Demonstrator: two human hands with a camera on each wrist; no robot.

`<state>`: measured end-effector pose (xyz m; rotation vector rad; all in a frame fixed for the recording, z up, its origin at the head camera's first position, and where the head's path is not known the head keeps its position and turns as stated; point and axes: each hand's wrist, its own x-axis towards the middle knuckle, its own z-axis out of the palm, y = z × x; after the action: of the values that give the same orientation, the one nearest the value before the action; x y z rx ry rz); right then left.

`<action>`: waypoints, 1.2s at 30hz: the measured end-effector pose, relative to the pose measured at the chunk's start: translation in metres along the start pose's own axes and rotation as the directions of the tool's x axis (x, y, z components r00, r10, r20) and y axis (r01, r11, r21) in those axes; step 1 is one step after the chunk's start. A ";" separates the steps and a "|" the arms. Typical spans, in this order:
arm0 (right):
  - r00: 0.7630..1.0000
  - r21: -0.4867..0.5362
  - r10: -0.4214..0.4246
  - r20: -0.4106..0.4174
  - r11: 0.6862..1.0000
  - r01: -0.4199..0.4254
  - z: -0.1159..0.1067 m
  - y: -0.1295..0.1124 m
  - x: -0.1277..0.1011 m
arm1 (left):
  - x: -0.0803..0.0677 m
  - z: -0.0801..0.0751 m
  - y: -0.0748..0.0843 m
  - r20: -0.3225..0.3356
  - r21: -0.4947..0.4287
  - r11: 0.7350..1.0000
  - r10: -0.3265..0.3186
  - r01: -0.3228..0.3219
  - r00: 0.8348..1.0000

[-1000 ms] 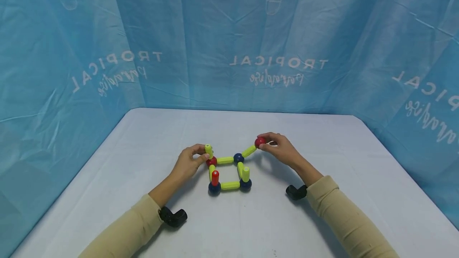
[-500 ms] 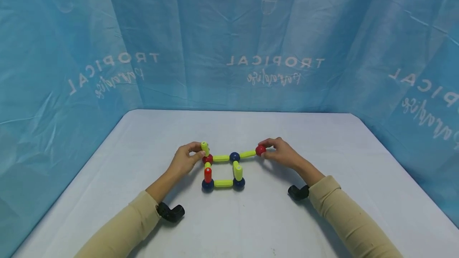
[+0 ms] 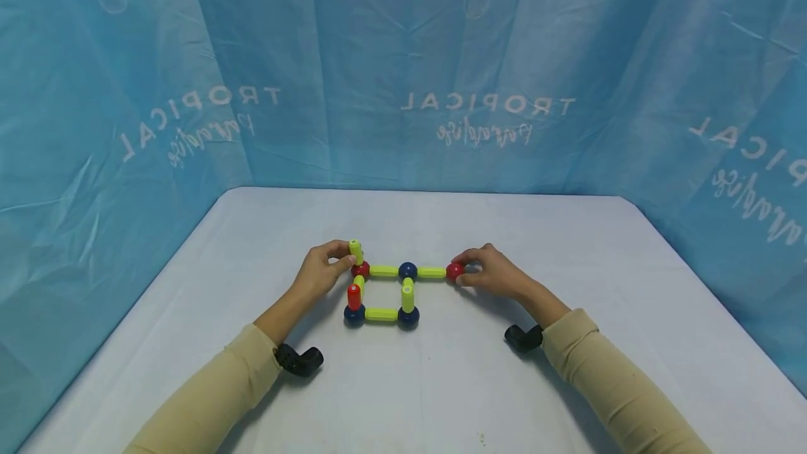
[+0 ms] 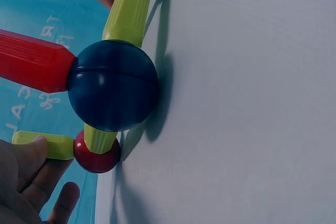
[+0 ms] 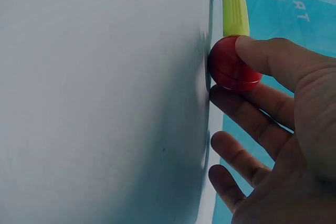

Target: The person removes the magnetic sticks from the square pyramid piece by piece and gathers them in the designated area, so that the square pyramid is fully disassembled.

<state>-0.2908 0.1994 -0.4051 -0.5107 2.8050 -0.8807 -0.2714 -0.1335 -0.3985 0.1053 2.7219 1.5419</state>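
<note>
Red ball [image 3: 454,272] at frame centre, pinched by right hand [image 3: 488,273], now lowered onto bench [image 3: 567,244], rod row straightened; left hand [image 3: 321,273] fingers clamped on upright green rod [image 3: 356,251].

Both forearms are stretched fwd over the worktop, sleeves beige. L hand [image 3: 318,273] is curled, thumb and fingers [image 4: 32,157] pinched. R hand [image 3: 488,273] is curled likewise, fingertips [image 5: 258,51] pinched.

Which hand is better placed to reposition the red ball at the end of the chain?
Probably the right hand: it already pinches that red ball, while the left hand holds the upright yellow rod.
</note>
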 end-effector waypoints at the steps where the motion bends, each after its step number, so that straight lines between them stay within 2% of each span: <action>1: 1.000 -0.003 -0.001 0.000 1.000 0.001 0.000 0.000 0.000 | 0.000 0.000 0.000 0.001 0.002 1.000 0.004 -0.004 1.000; 6: 1.000 -0.010 -0.004 0.000 1.000 0.004 -0.001 -0.002 0.000 | -0.001 -0.003 0.004 -0.019 -0.004 1.000 0.010 -0.010 1.000; 9: 1.000 -0.011 -0.007 -0.002 1.000 0.007 -0.002 -0.003 0.000 | -0.003 -0.007 0.013 -0.073 -0.020 0.998 0.055 -0.056 0.996; 11: 1.000 -0.017 -0.007 -0.005 1.000 0.007 -0.002 -0.003 0.000 | -0.005 -0.008 0.024 -0.112 -0.032 0.992 0.115 -0.119 0.987; 14: 1.000 -0.023 -0.006 -0.009 1.000 0.006 -0.002 -0.002 0.000 | -0.013 -0.007 0.046 -0.145 -0.052 0.972 0.220 -0.230 0.965; 17: 1.000 -0.027 0.002 -0.006 1.000 -0.002 -0.001 -0.002 0.000 | -0.022 0.001 0.072 -0.133 -0.114 0.944 0.294 -0.309 0.947; 20: 1.000 -0.025 0.004 -0.004 1.000 -0.004 0.001 -0.002 0.000 | -0.029 0.016 0.094 -0.102 -0.183 0.924 0.322 -0.336 0.941; 22: 1.000 -0.021 0.007 -0.003 1.000 -0.007 0.001 -0.002 0.000 | -0.031 0.026 0.105 -0.087 -0.215 0.919 0.320 -0.331 0.944; 25: 1.000 -0.012 0.004 -0.003 1.000 -0.004 0.003 -0.002 0.003 | -0.026 0.041 0.113 -0.072 -0.245 0.925 0.281 -0.290 0.957; 28: 1.000 -0.005 -0.001 -0.002 1.000 0.001 0.003 -0.001 0.003 | -0.017 0.054 0.112 -0.048 -0.283 0.939 0.191 -0.197 0.980; 31: 1.000 0.002 -0.021 -0.003 1.000 0.021 0.003 0.000 0.002 | -0.005 0.064 0.107 -0.008 -0.343 0.937 0.074 -0.072 0.997; 34: 0.999 0.008 -0.042 -0.006 0.999 0.042 0.002 0.000 0.002 | 0.005 0.074 0.101 0.035 -0.371 0.929 -0.009 0.021 0.999; 36: 0.998 0.003 -0.058 -0.013 0.998 0.058 0.001 0.001 0.001 | 0.012 0.080 0.099 0.071 -0.331 0.942 -0.026 0.048 0.997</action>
<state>-0.2921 0.1991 -0.4063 -0.5907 2.8129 -0.9036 -0.2748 -0.0136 -0.3541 0.0968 2.3577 1.9220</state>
